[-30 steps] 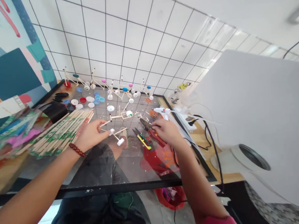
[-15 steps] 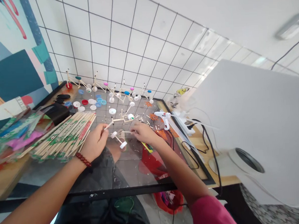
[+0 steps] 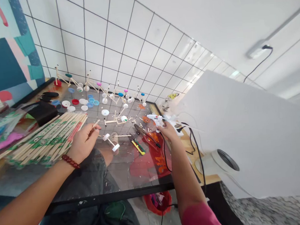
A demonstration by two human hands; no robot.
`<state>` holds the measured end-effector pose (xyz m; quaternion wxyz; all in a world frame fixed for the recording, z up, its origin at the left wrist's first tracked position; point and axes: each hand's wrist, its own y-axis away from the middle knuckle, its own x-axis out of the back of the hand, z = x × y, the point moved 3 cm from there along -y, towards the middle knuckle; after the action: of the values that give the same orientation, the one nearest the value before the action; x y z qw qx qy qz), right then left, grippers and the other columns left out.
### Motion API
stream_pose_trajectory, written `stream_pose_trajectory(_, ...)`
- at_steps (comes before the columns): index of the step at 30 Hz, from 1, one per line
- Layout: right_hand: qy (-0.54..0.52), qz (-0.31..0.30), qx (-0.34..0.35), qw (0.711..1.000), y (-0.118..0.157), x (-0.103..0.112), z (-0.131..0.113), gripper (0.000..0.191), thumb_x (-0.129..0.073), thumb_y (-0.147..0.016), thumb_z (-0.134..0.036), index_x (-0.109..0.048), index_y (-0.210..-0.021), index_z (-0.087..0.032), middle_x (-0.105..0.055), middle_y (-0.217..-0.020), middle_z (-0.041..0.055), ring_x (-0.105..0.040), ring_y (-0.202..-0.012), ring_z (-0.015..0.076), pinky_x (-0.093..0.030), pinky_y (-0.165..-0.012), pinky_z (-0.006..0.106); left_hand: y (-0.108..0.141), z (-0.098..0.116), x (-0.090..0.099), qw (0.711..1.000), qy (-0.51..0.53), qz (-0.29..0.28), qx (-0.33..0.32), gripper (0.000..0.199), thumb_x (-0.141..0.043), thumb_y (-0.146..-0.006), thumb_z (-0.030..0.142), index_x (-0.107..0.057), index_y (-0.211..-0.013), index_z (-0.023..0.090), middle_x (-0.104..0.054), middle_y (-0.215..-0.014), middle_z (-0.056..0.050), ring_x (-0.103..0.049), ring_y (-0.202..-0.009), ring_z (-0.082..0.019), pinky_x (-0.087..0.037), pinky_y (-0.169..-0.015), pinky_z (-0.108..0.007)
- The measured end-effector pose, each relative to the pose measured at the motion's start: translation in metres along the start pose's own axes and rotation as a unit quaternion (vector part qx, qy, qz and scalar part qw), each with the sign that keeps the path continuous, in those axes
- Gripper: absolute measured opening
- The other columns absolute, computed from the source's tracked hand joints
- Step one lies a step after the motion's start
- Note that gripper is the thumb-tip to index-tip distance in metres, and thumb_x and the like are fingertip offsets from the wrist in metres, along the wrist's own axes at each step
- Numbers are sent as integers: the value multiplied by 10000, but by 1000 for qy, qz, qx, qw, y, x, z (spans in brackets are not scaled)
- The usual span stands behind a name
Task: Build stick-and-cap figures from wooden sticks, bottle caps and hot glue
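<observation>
A white tiled wall (image 3: 95, 37) stands along the far side, and a large white board (image 3: 244, 136) fills the right. Between them lies the glass surface (image 3: 134, 177), dark-edged. Under its near edge sits a red bin (image 3: 147, 208). On the left of the surface is a wide bundle of wooden sticks (image 3: 49, 138).

The right hand (image 3: 163, 128) reaches to the right side, its fingers at the handle of a white glue gun (image 3: 153, 117); I cannot tell whether they are closed round it. The left hand (image 3: 90, 135), just right of the bundle, pinches a short stick (image 3: 96, 123) between thumb and fingers.

Near the glue gun lie dark-jawed pliers (image 3: 147, 135), with a yellow cutter (image 3: 138, 148) to their left. Several small stick models (image 3: 116, 96) with colored caps stand in a row at the far side. Just right of the left hand is a wheel pair (image 3: 111, 142), two white caps joined by a stick; whether the hand supports it is unclear. Loose bottle caps (image 3: 84, 101), white, blue and red, are scattered at far left.
</observation>
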<state>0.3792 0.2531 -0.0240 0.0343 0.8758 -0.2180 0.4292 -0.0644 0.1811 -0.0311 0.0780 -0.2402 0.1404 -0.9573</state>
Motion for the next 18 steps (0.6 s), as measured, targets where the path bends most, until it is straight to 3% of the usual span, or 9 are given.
stream_pose_trajectory(3, -55, -22, 14, 998, -10, -24, -7, 391, -724, -856, -378, -763, -1195, -186, -839, -1034, 125, -785, -925, 281, -609, -801, 380, 0, 1, 1, 1000, -9, -18, 21, 278, -602, -812, 451, -688, -954, 228, -429, -554, 72, -480, -519, -181, -394, -570, -309)
stream_pose_trajectory(6, -92, -9, 25, 995, -15, -37, -11, 449, -711, -827, -396, -764, -1203, -155, -840, -1062, 147, -784, -995, 323, -618, -853, 430, -1, 1, 3, 998, -45, -31, 30, 286, -597, -795, 432, -704, -958, 223, -399, -523, 80, -473, -506, -184, -375, -582, -313)
stream_pose_trajectory(9, -120, 19, 35, 992, -14, -39, -14, 517, -688, -817, -467, -770, -1208, -140, -831, -1108, 176, -755, -1108, 378, -604, -929, 485, 2, 1, 3, 995, -83, -47, 35, 335, -630, -786, 446, -735, -1007, 216, -446, -529, 67, -507, -525, -201, -360, -580, -320)
stream_pose_trajectory(13, -171, 35, 77, 982, 6, -29, -27, 581, -650, -838, -559, -760, -1249, -163, -814, -1210, 170, -737, -1167, 366, -580, -1012, 497, 8, 3, -3, 989, -124, -84, 18, 374, -695, -791, 441, -767, -1079, 213, -602, -615, 9, -591, -588, -241, -370, -581, -343)
stream_pose_trajectory(18, -226, -113, 217, 943, 57, -25, -64, 471, -693, -877, -592, -785, -1146, -216, -819, -1184, 132, -752, -1110, 333, -585, -1018, 480, 13, 9, -8, 973, -206, -105, 27, 434, -754, -846, 421, -793, -1212, 193, -750, -770, -69, -724, -769, -331, -414, -627, -361)
